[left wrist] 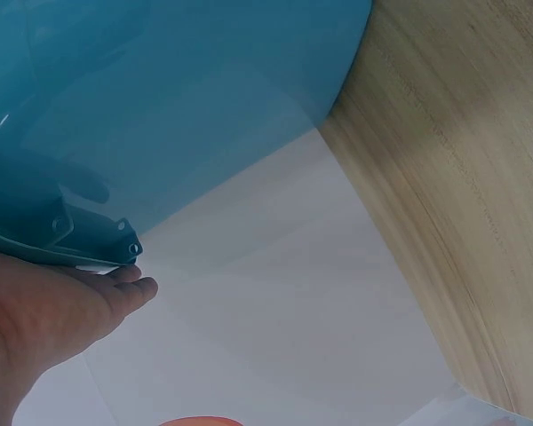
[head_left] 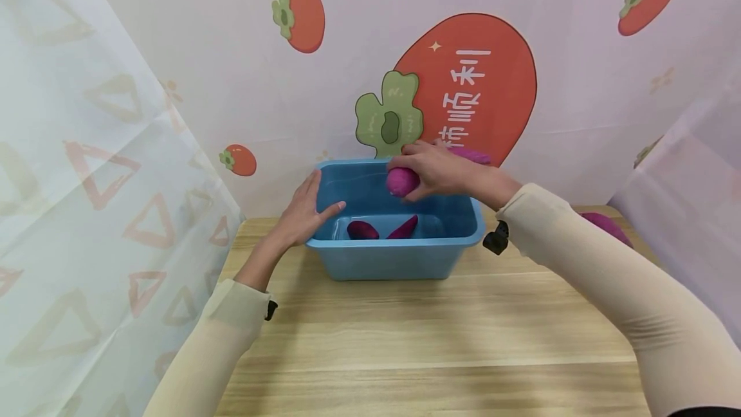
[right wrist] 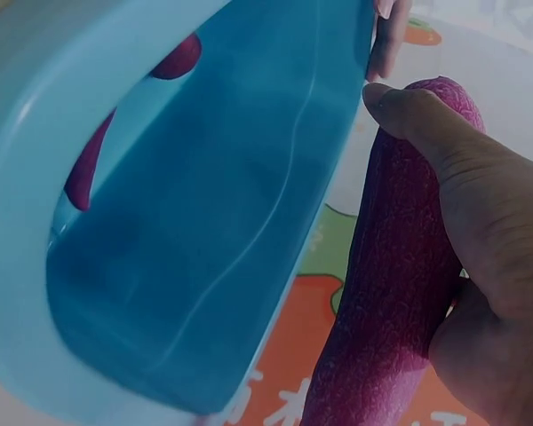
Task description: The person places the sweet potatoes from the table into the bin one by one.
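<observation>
My right hand [head_left: 437,169] grips a long purple sweet potato [right wrist: 386,257] with wrinkled skin, above the back right part of a blue plastic bin [head_left: 393,244]. The sweet potato's rounded end shows past the thumb side, and its other end sticks out behind the hand. My left hand [head_left: 301,211] rests on the bin's left rim, fingers stretched along it and thumb reaching over the inside. In the left wrist view the fingers [left wrist: 124,293] lie against the rim's edge. On the bin floor lie a rounded dark purple piece [head_left: 363,230] and a pointed one [head_left: 403,228].
The bin stands on a wooden table [head_left: 376,340] near its back edge. Another purple piece [head_left: 608,227] lies at the table's right, partly hidden by my right sleeve. Printed cloth walls [head_left: 191,50] enclose the back and both sides.
</observation>
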`<state>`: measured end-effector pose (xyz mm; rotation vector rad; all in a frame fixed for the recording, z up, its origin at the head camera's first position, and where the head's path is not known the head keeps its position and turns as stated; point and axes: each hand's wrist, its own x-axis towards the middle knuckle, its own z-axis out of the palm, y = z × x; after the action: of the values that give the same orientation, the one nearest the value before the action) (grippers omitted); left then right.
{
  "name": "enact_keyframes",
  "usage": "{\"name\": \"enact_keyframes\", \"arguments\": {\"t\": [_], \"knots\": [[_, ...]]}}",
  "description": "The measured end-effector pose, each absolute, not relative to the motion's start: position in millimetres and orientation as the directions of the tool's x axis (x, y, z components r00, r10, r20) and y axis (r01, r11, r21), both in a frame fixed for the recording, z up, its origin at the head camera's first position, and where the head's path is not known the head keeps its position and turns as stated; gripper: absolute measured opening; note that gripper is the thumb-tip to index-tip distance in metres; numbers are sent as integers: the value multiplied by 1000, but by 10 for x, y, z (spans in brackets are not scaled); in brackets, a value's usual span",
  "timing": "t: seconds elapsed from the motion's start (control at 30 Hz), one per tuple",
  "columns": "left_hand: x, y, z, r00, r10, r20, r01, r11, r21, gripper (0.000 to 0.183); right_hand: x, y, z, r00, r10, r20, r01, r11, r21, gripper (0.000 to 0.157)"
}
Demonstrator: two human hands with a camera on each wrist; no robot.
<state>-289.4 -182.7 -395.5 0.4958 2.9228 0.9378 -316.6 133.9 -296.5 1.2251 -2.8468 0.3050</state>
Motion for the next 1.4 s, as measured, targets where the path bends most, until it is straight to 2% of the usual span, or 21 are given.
{"name": "enact_keyframes", "arguments": {"t": [0.57,0.87,1.4], "knots": [[-2901,-1813,-3975,-949,308,61,287,771,569,104,-3174,1193,-3042,-666,-740,96,-741,640,-202,74],[-2897,-1815,-3956,-946,318,60,295,770,566,103,-3202,1198,-3078,-618,-774,138,-785,601,-149,64],[-2896,-1821,-3956,-945,320,66,299,767,568,104,-3187,1245,-2998,-679,-725,114,-734,669,-117,67]]}}
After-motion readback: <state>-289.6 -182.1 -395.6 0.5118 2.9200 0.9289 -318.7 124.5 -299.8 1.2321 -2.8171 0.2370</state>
